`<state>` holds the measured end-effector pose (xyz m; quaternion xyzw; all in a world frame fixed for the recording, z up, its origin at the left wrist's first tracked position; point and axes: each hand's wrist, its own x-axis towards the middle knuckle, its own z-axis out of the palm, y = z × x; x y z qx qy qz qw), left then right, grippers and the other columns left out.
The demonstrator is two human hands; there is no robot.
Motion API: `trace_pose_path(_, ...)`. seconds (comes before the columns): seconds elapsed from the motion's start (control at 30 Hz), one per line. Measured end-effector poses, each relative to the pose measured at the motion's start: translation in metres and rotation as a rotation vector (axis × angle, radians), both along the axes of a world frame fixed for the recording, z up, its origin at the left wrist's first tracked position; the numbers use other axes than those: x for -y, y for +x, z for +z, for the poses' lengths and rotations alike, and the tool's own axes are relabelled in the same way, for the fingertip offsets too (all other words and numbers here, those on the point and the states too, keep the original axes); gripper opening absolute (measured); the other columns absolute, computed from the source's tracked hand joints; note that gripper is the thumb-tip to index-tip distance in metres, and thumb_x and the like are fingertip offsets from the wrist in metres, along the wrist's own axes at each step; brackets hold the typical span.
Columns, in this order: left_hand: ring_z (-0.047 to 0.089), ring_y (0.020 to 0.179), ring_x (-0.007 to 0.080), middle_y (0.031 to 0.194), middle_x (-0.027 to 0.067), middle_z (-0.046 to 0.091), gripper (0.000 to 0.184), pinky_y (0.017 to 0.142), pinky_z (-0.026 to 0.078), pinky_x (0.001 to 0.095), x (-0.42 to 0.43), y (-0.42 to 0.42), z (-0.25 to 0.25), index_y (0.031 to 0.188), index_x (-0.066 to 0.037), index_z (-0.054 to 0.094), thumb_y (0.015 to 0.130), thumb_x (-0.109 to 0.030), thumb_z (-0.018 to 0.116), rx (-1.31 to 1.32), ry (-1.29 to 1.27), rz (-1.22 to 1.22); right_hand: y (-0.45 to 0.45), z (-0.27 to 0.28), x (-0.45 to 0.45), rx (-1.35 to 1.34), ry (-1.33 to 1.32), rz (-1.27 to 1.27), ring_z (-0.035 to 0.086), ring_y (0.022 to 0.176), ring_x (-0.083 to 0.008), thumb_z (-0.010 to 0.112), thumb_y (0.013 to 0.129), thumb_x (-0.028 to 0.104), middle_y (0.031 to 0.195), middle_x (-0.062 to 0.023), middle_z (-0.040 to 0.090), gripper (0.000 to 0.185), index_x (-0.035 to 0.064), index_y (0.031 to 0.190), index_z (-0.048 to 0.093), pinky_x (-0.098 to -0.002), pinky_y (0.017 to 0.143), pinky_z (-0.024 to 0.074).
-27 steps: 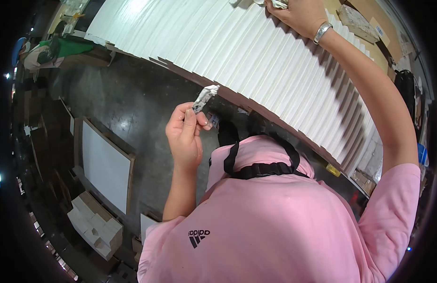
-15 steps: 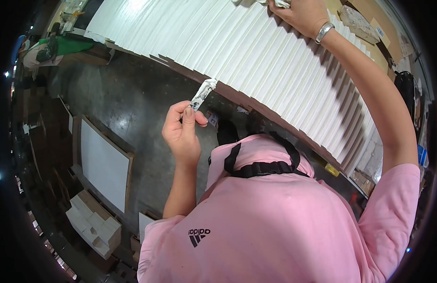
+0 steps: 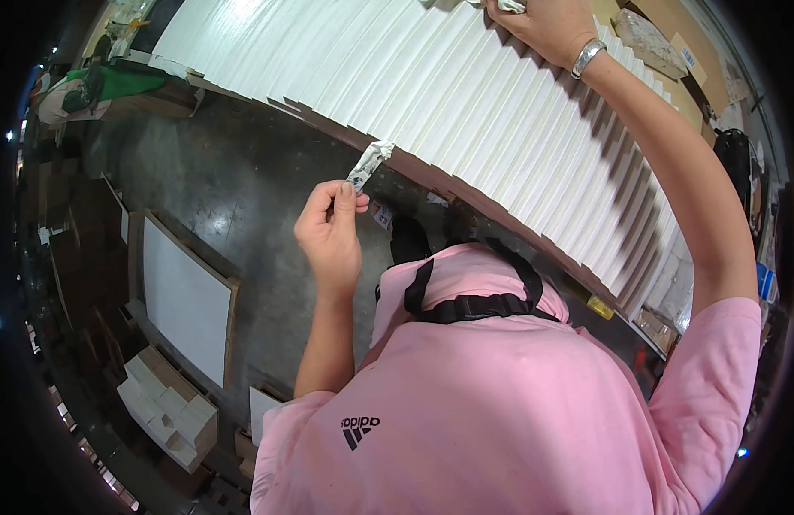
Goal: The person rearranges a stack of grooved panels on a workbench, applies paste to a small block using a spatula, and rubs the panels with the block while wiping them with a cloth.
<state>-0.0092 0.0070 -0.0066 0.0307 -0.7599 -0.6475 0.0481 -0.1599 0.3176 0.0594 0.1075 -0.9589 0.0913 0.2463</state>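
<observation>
Head view, left grip [image 3: 332, 225] pinching smeared strip [image 3: 370, 160], right grip [image 3: 558, 31] holding white wad [image 3: 511, 6], "adidas" shirt [image 3: 491, 403]

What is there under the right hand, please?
Under the right hand, a crumpled white piece and ridged white strips partly show; whatever it covers directly cannot be seen.

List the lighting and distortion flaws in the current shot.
Head view: fisheye distortion bows the scene, with blackened corners; head view: glare washes out the white slats at upper left, while dark shadow bands stripe their right side; head view: the grey floor catches a bright reflection.
</observation>
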Motion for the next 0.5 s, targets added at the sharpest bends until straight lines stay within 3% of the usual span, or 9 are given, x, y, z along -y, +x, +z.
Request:
trace_pose_path(0.27,0.046,0.060,0.0033,0.069,-0.0012,0.056,0.020,0.054,0.037,0.0195,0.0046,0.0009,0.0009,0.095,0.001,0.063,0.104,-0.012,0.052,-0.088,-0.202,-0.084,-0.0005,-0.0011,-0.0015,-0.015,0.007,0.007,0.058,0.092,-0.0316,0.076,0.073,0.026,0.090,-0.0129,0.058,0.028,0.0075,0.089,0.063,-0.0424,0.081,0.0483)
trace_pose_path(0.5,0.041,0.057,0.0025,0.065,-0.0024,0.051,0.021,0.051,0.032,0.0202,-0.0004,0.0023,0.0045,0.092,0.001,0.061,0.105,-0.012,0.051,-0.129,-0.203,-0.062,-0.0002,0.0000,0.0004,0.025,-0.003,-0.015,0.058,0.093,-0.0320,0.076,0.073,0.026,0.092,-0.0136,0.058,0.028,0.0075,0.090,0.063,-0.0423,0.081,0.0485)
